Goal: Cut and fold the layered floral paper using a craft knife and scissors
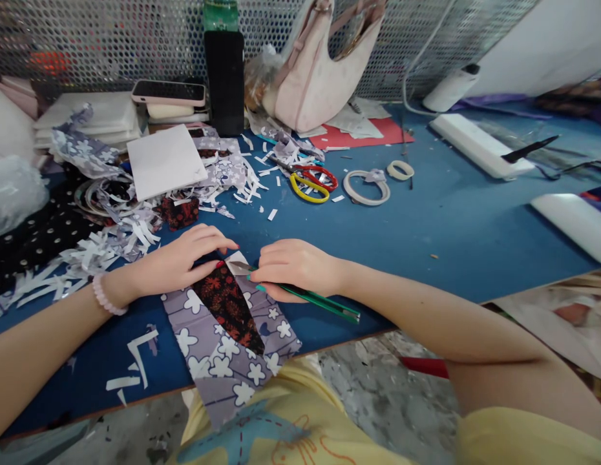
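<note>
My left hand (187, 261) lies over the top edge of a purple flower-print fabric piece (232, 368), with fingers stretched out and apart. Its thumb rests at the upper end of a dark, red-patterned fabric piece (230, 303), long and tapered, lying on the purple one. My right hand (295, 268) is closed around a slim green tool (329, 305) with a pointed metal tip; knife or tweezers, I cannot tell. That tip meets a small white patch (238, 261) at the fabric's top, close to my left thumb. The purple piece hangs over the table's front edge.
Scissors (313, 183) with red and yellow handles lie beyond my hands, beside two white rings (367, 187). Fabric and white strips (97, 255) are heaped at left under a white square (165, 161). A phone (224, 84) and a pale handbag (324, 71) stand behind.
</note>
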### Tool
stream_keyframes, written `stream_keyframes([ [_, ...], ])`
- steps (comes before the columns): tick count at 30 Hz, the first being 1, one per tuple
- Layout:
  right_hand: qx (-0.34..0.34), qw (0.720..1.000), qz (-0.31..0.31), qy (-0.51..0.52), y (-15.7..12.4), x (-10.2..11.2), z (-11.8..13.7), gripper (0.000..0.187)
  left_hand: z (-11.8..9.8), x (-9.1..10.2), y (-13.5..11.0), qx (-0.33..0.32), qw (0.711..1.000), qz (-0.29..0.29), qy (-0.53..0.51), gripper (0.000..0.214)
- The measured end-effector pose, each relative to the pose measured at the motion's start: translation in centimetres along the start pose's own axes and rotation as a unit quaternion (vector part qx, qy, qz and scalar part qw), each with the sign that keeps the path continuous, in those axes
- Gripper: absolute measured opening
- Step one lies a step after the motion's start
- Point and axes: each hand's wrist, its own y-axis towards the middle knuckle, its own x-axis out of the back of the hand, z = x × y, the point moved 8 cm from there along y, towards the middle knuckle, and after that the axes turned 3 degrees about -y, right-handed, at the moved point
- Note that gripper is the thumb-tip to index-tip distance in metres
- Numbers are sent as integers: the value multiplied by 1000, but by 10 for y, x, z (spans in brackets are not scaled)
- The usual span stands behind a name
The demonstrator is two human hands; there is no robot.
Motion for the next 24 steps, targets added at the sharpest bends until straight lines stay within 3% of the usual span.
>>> stream_keyframes([
  [7, 1, 999, -11, 48, 0, 3, 0, 23, -1, 0, 1, 5, 1000, 1, -7, 30],
  [12, -7, 998, 14, 60, -1, -4, -2, 22, 0, -1, 1, 2, 1000, 5, -11, 31],
  [19, 51, 994, 55, -75, 0, -8, 9, 31, -2, -1, 2, -5, 1000, 11, -7, 32],
  [24, 97, 982, 14, -164, -1, -7, 25, 29, -2, -1, 2, 11, 1000, 10, -3, 36],
])
